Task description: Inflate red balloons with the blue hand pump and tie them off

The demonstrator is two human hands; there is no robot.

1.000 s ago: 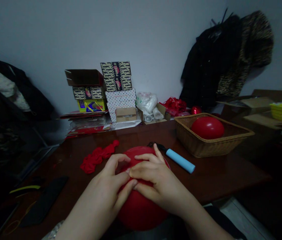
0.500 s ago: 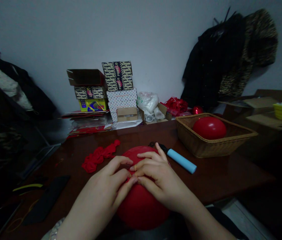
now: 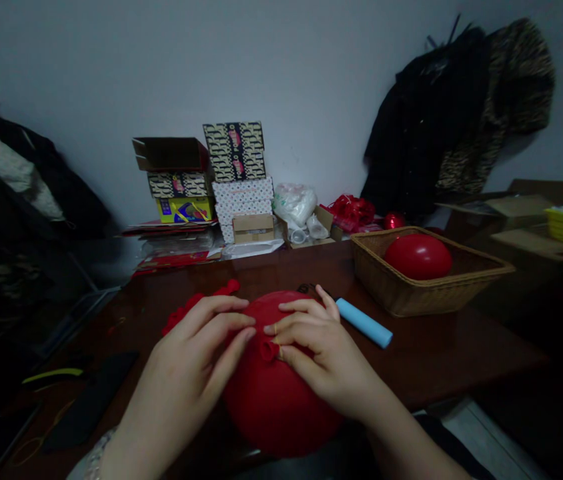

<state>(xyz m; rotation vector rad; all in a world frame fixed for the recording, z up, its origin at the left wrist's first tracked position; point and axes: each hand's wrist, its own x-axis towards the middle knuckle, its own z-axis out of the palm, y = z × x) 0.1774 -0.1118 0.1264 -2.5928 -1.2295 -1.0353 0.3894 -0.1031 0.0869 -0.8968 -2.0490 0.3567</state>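
An inflated red balloon (image 3: 281,413) sits in front of me at the near side of the table, its rolled neck (image 3: 268,349) pointing up toward me. My right hand (image 3: 311,343) rests over the balloon's right side, thumb and fingers pinched at the neck. A thin yellowish rubber band (image 3: 277,339) shows at those fingertips. To the left of the neck, my left hand (image 3: 206,353) is off it, with thumb and fingers apart and nothing visible between them. Behind the left hand lies a bunch of uninflated red balloons (image 3: 181,312), partly hidden.
A blue hand pump (image 3: 364,323) lies right of the balloon. Beyond it, a wicker basket (image 3: 426,297) holds another red balloon (image 3: 418,257). Stacked boxes (image 3: 244,200) line the wall. On the left are yellow-handled pliers (image 3: 51,375) and a dark flat case (image 3: 88,400).
My left hand has let go of the balloon's neck and moved left, so the rolled mouth now shows. The right hand has stayed pinched there.
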